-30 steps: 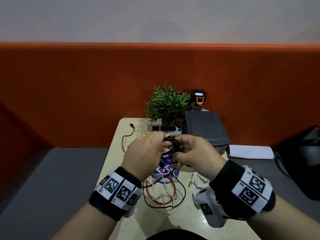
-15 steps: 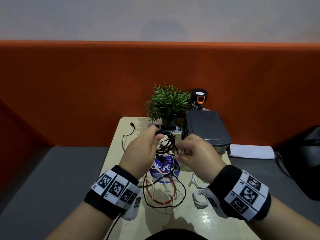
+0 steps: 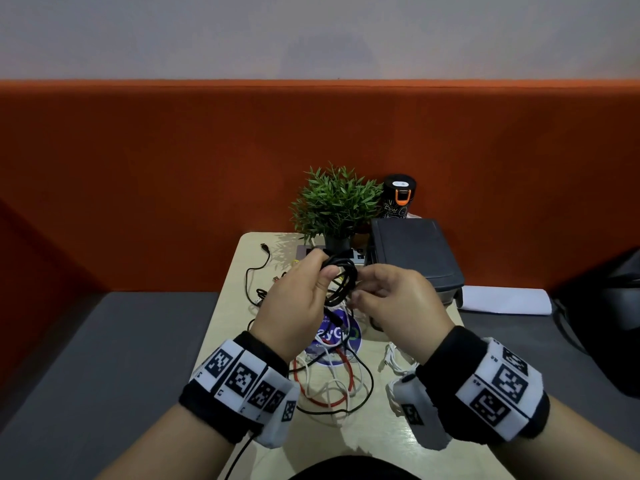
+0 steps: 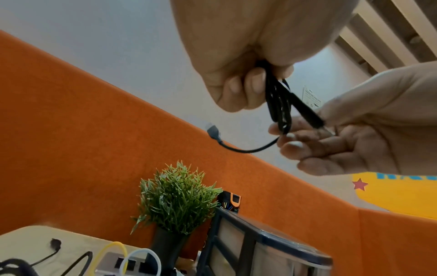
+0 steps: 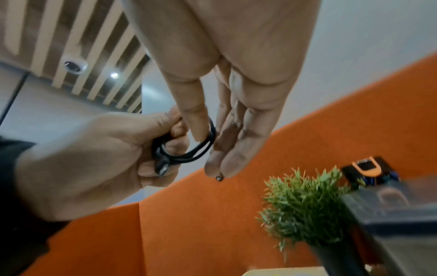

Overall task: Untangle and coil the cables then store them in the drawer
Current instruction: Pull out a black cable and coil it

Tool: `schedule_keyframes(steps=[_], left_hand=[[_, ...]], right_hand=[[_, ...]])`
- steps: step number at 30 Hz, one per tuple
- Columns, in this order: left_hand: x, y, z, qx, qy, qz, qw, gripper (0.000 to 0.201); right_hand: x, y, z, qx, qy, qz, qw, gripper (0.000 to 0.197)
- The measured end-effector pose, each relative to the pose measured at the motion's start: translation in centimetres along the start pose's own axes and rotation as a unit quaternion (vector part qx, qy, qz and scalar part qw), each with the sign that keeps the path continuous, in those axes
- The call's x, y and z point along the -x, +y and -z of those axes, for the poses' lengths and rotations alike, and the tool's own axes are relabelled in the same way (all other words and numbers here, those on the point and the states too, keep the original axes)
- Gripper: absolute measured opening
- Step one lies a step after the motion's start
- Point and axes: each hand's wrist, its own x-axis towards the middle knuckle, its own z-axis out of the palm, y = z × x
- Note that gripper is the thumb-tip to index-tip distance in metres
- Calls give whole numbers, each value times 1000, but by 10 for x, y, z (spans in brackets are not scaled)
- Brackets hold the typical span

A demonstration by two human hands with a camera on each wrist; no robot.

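Note:
A black cable (image 3: 341, 282) wound into a small coil hangs above the table. My left hand (image 3: 298, 299) grips the top of the coil (image 4: 279, 104) with curled fingers. The right hand (image 3: 391, 299) pinches the coil's lower side (image 5: 201, 149) between thumb and fingers. One plug end (image 4: 214, 131) sticks out loose to the left. Below the hands lies a tangle of red, white and black cables (image 3: 329, 386). The dark drawer unit (image 3: 412, 251) stands at the table's back right, its drawers hidden from the head view.
A potted plant (image 3: 336, 202), a black and orange bottle (image 3: 398, 195) and a power strip (image 3: 356, 254) stand at the back of the small beige table (image 3: 381, 441). Another black cable (image 3: 247, 282) lies at the left, and a white one (image 3: 394, 358) at the right.
Both hands have lifted the black coil a little. My left hand has shifted to the coil's top, and the right hand has come back onto its lower side.

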Motion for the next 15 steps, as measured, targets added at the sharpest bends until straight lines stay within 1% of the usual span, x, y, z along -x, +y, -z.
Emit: schedule_keyframes(steps=[3,5,8,11,15], left_hand=[[0,-2,0,10,-6,7,1000,37],[1,-3,0,19,-14,3,1000,31],[2,-3,-1,37,-27,0,999,23],[4,-3,-1,49,-37,-2,998,25],[3,-3,0,23,-22,-8,999,22]], right_hand=[[2,-2,-2,-78,-16,-12,997,19],[0,-3,-3,-117,-15,-33,992,18],[-4,-1,-6,-142,-21,-66,987,11],[-6,1,-9,-160,-44,-84,983,9],[-7,0,-11,-216,-60,-100,969,14]])
